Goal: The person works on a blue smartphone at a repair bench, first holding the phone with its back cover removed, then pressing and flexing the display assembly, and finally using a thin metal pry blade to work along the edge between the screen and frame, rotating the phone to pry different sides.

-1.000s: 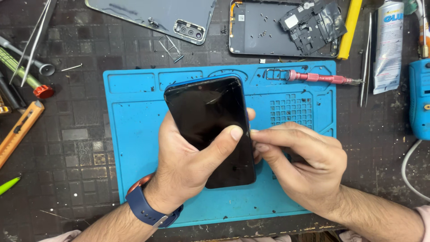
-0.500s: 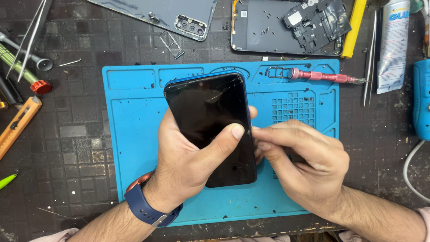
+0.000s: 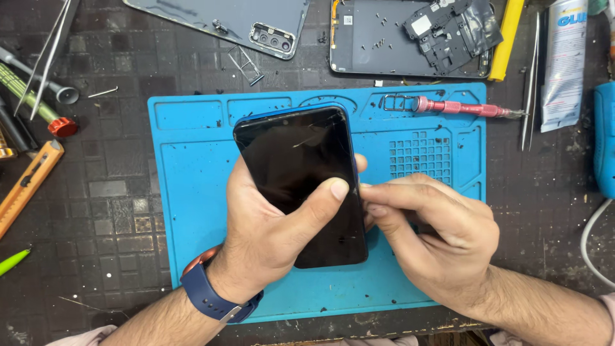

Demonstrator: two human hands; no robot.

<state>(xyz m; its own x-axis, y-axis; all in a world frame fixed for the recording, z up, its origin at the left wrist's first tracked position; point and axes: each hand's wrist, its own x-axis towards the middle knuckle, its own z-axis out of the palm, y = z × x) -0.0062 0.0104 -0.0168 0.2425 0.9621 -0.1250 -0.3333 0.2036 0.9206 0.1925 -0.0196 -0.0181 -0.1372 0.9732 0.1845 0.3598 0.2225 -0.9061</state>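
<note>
— While the left hand [image 3: 269,224] grips the black glossy-screened smartphone [image 3: 301,173], where is its thumb?
— Across the glass, fingers wrapped behind; a blue band sits on that wrist.

— And the right hand [image 3: 435,237]?
— Fingertips pinched narrow against the phone's right edge; whether they hold anything I cannot tell.

— Where is the phone?
— Raised at a tilt over the blue rubber repair mat [image 3: 192,166].

— Around it?
— A pink-handled screwdriver [image 3: 458,107] lies on the mat's top edge; an opened phone body [image 3: 410,38] lies on the dark surface [image 3: 96,192] beyond
</note>
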